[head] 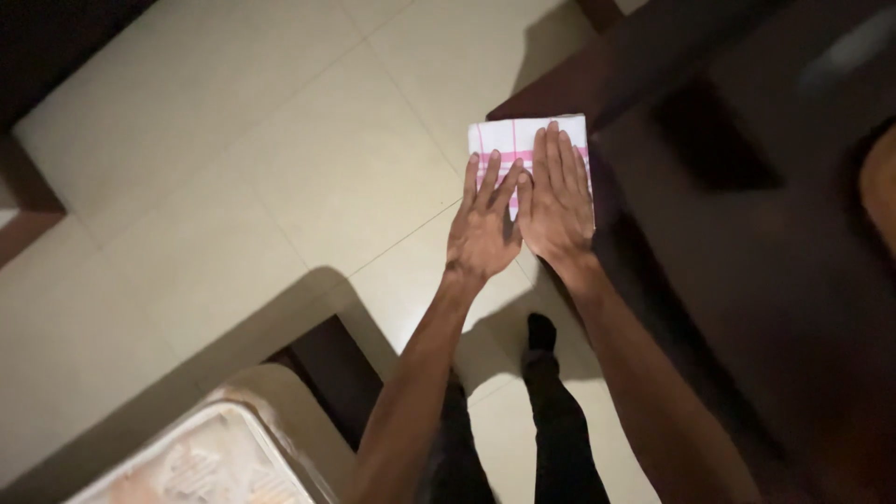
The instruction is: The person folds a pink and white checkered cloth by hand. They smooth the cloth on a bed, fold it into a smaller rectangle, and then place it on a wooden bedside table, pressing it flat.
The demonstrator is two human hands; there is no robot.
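Observation:
A folded white cloth with pink stripes [509, 138] lies on the corner of a dark wooden table [728, 243]. My left hand [483, 224] rests flat on the cloth's near left part, fingers spread. Beside it, my right hand [557, 191] lies flat on the cloth's right part, fingers together and pointing away from me. Both palms press down; neither hand grips anything. The thumbs nearly touch. Most of the cloth's near half is hidden under my hands.
Pale tiled floor [261, 187] stretches to the left. My legs in dark trousers and a dark sock [541, 331] stand below. A light patterned cushion or seat [201, 457] sits at the bottom left, with dark furniture [28, 205] along the left edge.

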